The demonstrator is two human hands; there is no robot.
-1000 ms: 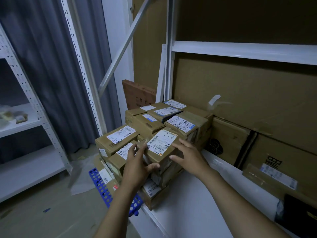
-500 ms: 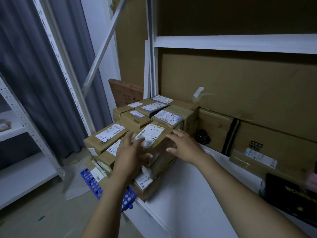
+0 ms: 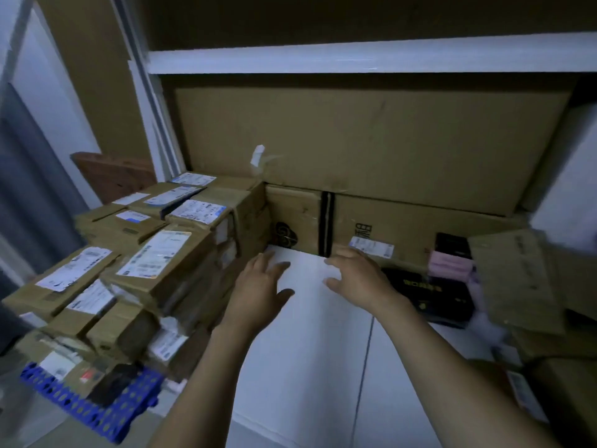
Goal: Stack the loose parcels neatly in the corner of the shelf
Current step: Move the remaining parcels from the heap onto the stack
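A stack of brown cardboard parcels [image 3: 181,240] with white labels fills the left corner of the white shelf [image 3: 310,350]. My left hand [image 3: 258,295] hovers over the bare shelf just right of the stack, fingers spread, holding nothing. A short way to its right, my right hand [image 3: 358,279] is also open and empty above the shelf. A black box [image 3: 433,295] and a pink packet [image 3: 449,265] lie to the right of my right hand, beside a brown parcel [image 3: 517,279].
Large flat cartons [image 3: 371,140] lean against the back of the shelf. More parcels sit on a blue perforated crate [image 3: 93,409] on the floor at lower left. A white upright post [image 3: 155,124] stands at the shelf's left corner. An upper shelf beam [image 3: 355,56] runs overhead.
Both hands have let go of the labelled parcel on the stack and moved right over the bare shelf. The view has swung to the right, showing more loose items.
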